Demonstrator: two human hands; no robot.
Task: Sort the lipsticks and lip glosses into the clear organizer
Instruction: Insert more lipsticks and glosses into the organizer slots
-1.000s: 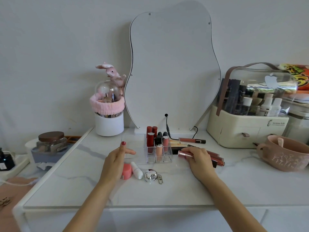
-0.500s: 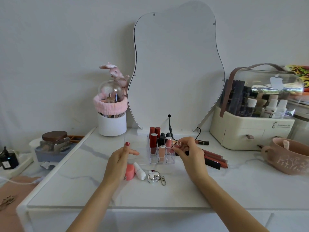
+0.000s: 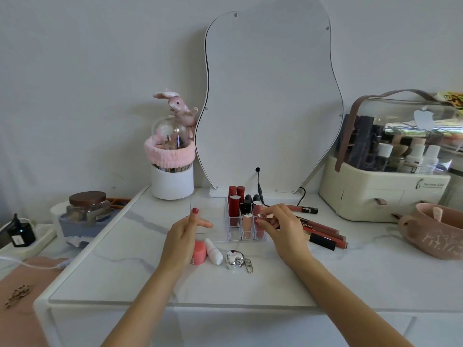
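- Head view: the clear organizer (image 3: 235,225) stands on the white marble counter (image 3: 250,284), in front of the wavy mirror (image 3: 270,101).
- Several lipsticks stand upright in its compartments: dark red lipsticks (image 3: 234,206) at the left, black ones (image 3: 246,204) in the middle, a peach tube (image 3: 247,225) in the front row.
- The right hand (image 3: 285,229) is at the right side of the organizer. Its fingers (image 3: 263,221) pinch a pink lip gloss (image 3: 258,216) that stands upright in the right front compartment.
- The left hand (image 3: 184,231) rests at the left edge of the organizer with the fingers spread and holding nothing, the thumb up.
- More lip glosses (image 3: 323,231) lie flat on the counter just right of the right hand; one more tube (image 3: 302,209) lies behind them.
- A pink round balm (image 3: 199,252), a white tube (image 3: 213,251) and a silver keychain (image 3: 236,259) lie in front of the organizer.
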